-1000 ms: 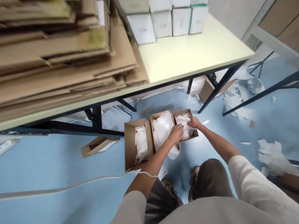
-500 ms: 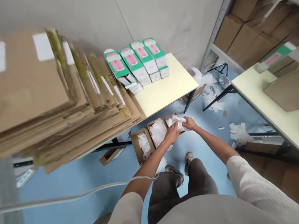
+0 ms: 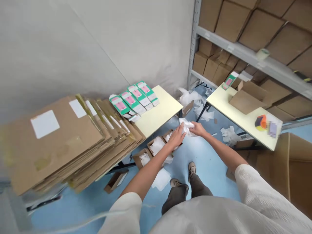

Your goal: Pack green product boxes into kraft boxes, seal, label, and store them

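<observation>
Both of my hands are on a crumpled thin white sheet (image 3: 187, 127), paper or plastic, which looks slightly see-through. My right hand (image 3: 198, 129) pinches its right side, thumb toward the middle. My left hand (image 3: 176, 136) grips its left edge with the fingers pointing up along it. Just below and left of the hands, open cardboard boxes (image 3: 141, 152) stand in a row on the floor, filled with white sheets (image 3: 157, 145). My left forearm hides part of them. More flat white sheets (image 3: 162, 178) lie on the floor near my feet.
Flattened cartons (image 3: 65, 136) are piled on the left, beside green-and-pink boxes (image 3: 132, 101) on a pale table (image 3: 158, 113). A second table (image 3: 219, 100) holds an open carton (image 3: 247, 100) and a tape roll (image 3: 261, 123). Shelving (image 3: 234, 47) with cartons stands behind. White scraps litter the floor.
My hands have lifted the white sheet up and away from the rightmost floor box. The view has swung up and right, showing more shelving and the right table.
</observation>
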Demonstrator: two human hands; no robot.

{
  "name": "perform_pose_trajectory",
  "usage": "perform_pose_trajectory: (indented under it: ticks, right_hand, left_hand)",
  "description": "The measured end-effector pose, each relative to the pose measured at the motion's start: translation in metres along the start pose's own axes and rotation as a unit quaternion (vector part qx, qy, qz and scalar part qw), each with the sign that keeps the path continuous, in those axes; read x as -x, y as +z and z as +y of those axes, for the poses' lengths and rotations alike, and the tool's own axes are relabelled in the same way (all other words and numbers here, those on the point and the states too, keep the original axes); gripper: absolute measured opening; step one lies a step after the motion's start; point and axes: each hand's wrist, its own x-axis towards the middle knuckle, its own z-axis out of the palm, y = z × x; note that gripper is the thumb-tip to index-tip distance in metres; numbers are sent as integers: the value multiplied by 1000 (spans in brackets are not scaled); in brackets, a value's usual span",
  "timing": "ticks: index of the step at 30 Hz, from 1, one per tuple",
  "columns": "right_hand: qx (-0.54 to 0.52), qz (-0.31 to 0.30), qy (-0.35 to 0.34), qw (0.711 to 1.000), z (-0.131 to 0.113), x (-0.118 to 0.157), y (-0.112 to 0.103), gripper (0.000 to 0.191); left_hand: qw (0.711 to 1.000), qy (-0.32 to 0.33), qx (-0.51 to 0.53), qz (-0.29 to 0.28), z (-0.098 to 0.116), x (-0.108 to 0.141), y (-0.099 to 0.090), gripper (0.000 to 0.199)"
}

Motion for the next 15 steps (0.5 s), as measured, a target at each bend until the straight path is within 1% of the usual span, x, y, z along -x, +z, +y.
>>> perform_pose_trajectory:
  ticks: [3,4,6,9,12,15]
  right_hand:
    - [-13,29,11,999,6,16,-58,10]
    - [-17,37,11,999,10,18,-74,10]
    - [-23,51,3,998,20,20,-101,9]
    - [-29,70,-10,997,36,17,-128,10]
    - [-29,83,-8,996,48,14,-149,9]
    - [-32,97,-5,995,57,16,-171,7]
  left_hand:
    - [999,32,-12,-9,46,-33,-34,75]
    - [999,44,-15,-10,59,-44,-42,76]
    - [998,66,-18,-2,80,-65,-52,77]
    - [996,83,-18,7,98,-89,-55,75]
    - [996,92,-13,7,111,-106,-54,73]
    - [994,109,-4,3,129,-123,-57,73]
